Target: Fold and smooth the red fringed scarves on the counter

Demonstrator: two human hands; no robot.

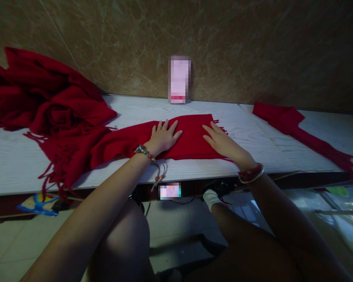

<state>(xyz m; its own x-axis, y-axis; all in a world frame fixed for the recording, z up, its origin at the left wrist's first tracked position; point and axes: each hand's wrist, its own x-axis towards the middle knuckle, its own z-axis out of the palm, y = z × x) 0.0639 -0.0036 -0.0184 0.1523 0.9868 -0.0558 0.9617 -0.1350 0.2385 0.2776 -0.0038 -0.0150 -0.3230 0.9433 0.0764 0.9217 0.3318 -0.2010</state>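
A red fringed scarf [191, 137] lies folded flat on the white table [253, 133] in front of me. My left hand [164, 137] rests on it palm down with fingers spread, a beaded bracelet at the wrist. My right hand [220, 140] lies flat on the scarf's right part, fingers stretched out, a red band and a bangle at the wrist. Neither hand holds anything. The scarf's left end trails toward a heap of fringe.
A pile of red scarves [44, 102] covers the table's left side, fringes hanging over the front edge. Another red scarf [297, 125] lies at the right. A pink box [179, 80] stands against the marbled wall. My knees are below the table.
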